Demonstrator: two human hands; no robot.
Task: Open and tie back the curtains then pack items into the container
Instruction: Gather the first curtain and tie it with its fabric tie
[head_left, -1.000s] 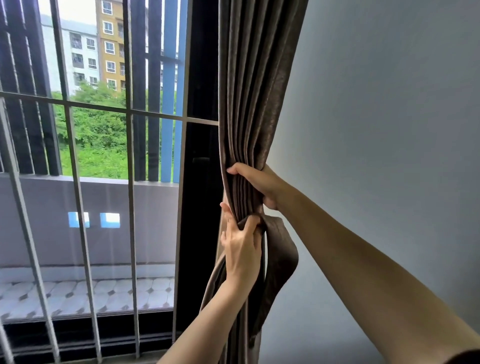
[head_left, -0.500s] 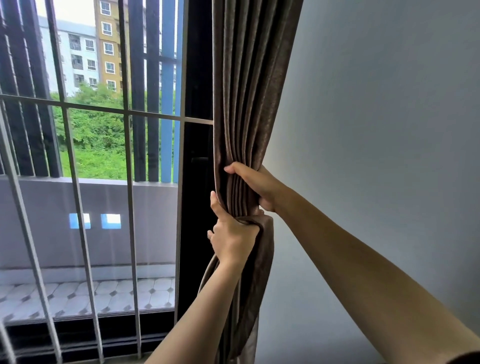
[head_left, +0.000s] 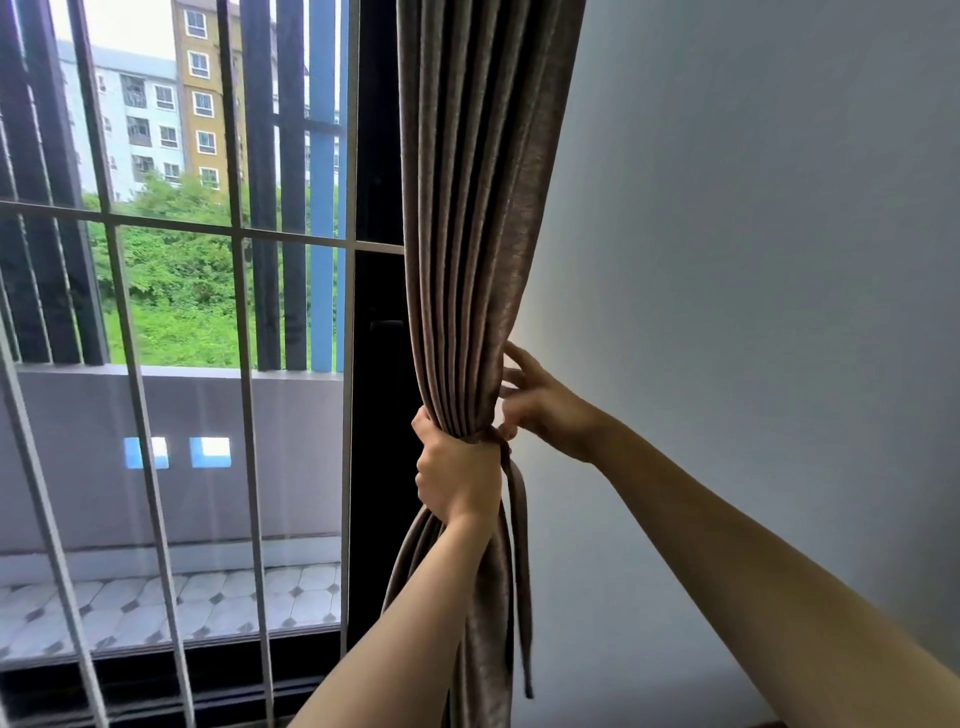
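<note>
A brown pleated curtain (head_left: 467, 234) hangs gathered into a bunch beside the window, against the right wall. My left hand (head_left: 454, 475) grips the bunch at its narrowest point from the front. A tie-back strip (head_left: 519, 545) of the same brown fabric wraps the bunch there, and its loose end dangles down the right side. My right hand (head_left: 540, 405) is at the right edge of the curtain just above the wrap, fingers curled at the fabric and the tie; what exactly they pinch is hidden.
A window with white metal bars (head_left: 244, 364) and a dark frame (head_left: 374, 415) fills the left half, with a tiled balcony (head_left: 171, 608) beyond. A plain pale wall (head_left: 753, 260) fills the right. No container or items are in view.
My left hand has closed round the bunch, covering the wrap. My right hand has moved from the front of the folds to the curtain's right edge. The tie's loop has become a dangling end.
</note>
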